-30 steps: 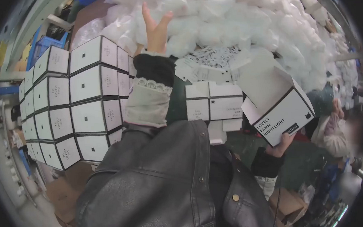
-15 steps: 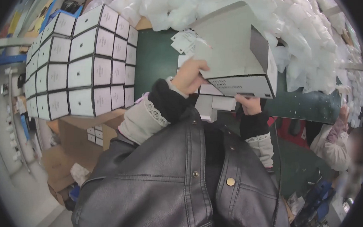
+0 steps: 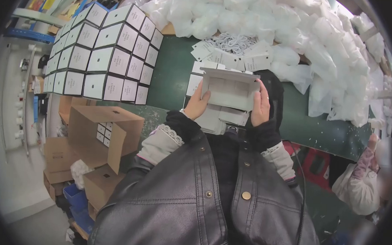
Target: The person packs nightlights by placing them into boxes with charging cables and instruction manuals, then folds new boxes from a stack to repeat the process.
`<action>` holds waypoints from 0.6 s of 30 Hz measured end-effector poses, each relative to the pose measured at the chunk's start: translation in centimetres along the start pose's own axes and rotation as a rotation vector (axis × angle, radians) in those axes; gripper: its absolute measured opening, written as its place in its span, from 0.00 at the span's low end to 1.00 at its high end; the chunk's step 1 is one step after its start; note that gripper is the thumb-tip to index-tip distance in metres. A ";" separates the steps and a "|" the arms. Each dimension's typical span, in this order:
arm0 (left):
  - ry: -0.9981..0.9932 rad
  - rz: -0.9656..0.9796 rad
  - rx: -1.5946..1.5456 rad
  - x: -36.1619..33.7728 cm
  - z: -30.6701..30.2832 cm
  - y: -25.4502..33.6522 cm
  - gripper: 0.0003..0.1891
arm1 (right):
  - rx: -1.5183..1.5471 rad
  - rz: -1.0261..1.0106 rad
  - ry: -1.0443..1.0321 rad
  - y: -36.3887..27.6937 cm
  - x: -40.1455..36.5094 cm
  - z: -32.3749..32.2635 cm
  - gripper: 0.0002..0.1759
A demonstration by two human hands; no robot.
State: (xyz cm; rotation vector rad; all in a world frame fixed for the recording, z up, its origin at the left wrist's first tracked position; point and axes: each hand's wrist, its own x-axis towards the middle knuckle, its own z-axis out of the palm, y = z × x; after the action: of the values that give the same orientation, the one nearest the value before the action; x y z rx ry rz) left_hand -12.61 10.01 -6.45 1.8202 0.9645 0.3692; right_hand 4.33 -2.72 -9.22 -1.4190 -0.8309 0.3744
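A small cardboard box (image 3: 230,92) with a pale grey inside faces me, its open side toward my chest. My left hand (image 3: 196,104) grips its left wall, thumb on the near edge. Along the right wall, my right hand (image 3: 261,105) holds it with the fingers upright. No contents show inside the box. Under and around it lie white pieces and small boxes, partly hidden by the held one. Behind it are printed white cards (image 3: 224,58) and a tangle of white cords (image 3: 234,43).
Stacked white boxes with black edges (image 3: 103,60) fill the left of the green table (image 3: 170,58). White plastic bags (image 3: 317,53) heap along the back and right. An open brown carton (image 3: 87,136) stands at lower left. Another person's sleeve (image 3: 358,186) shows at right.
The box has been lowered and turned from a tilted, lid-up pose with print showing to one with its open inside facing me. My right hand has moved up to its right side.
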 end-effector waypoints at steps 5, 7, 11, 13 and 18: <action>0.101 -0.060 -0.012 -2.6 1.2 2.7 0.37 | -0.033 0.113 -0.089 0.8 -1.1 -1.2 0.25; 0.184 -0.044 0.000 -3.2 2.0 2.4 0.39 | -0.053 0.134 -0.089 -0.6 -1.6 -1.6 0.26; 0.329 -0.007 0.038 -3.9 3.0 3.0 0.38 | -0.104 0.166 -0.109 -2.6 -1.1 -2.1 0.38; 0.387 0.036 -0.023 -4.6 3.4 4.1 0.37 | -0.132 0.125 -0.116 -2.8 -0.3 -3.3 0.39; 0.912 0.210 -0.385 -8.9 -0.7 -1.6 0.27 | 0.030 0.073 -0.032 -1.6 0.0 -1.7 0.29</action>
State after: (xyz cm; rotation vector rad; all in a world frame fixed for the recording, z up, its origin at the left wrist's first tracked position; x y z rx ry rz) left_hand -19.38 4.07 -6.00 1.3736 1.1807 1.4921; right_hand 5.15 -4.15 -7.56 -1.4210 -0.7982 0.4648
